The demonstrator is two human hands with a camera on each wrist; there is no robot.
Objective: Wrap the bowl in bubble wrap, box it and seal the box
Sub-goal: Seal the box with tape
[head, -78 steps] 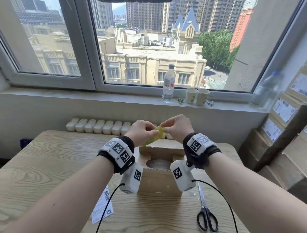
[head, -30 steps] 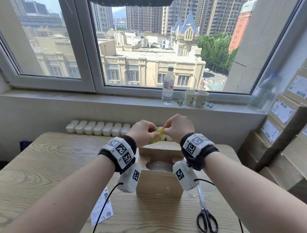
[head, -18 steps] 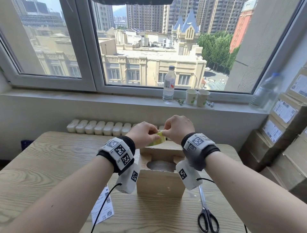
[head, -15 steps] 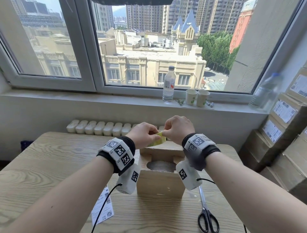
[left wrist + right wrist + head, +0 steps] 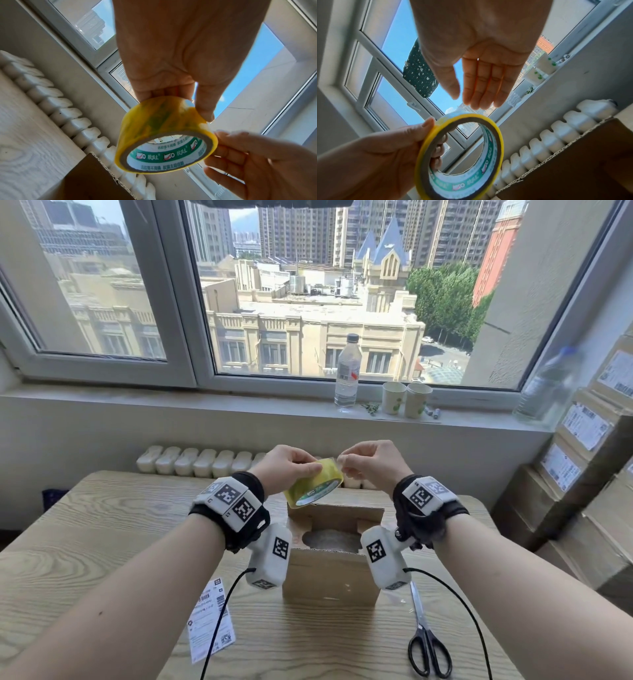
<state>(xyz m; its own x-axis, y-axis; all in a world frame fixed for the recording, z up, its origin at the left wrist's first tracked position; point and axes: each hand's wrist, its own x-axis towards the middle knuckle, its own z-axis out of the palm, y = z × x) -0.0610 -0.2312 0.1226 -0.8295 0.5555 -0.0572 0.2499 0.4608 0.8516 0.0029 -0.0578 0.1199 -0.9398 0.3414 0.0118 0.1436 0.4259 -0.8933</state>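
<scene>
On the table (image 5: pixel 102 529) the box (image 5: pixel 329 573) stands unsealed with the wrapped bowl (image 5: pixel 330 541) inside, while above it the left hand (image 5: pixel 286 470) grips the tape roll (image 5: pixel 315 486) and the right hand (image 5: pixel 373 463) pinches at its edge, seemingly the loose end, which must next be pulled free for sealing.
</scene>
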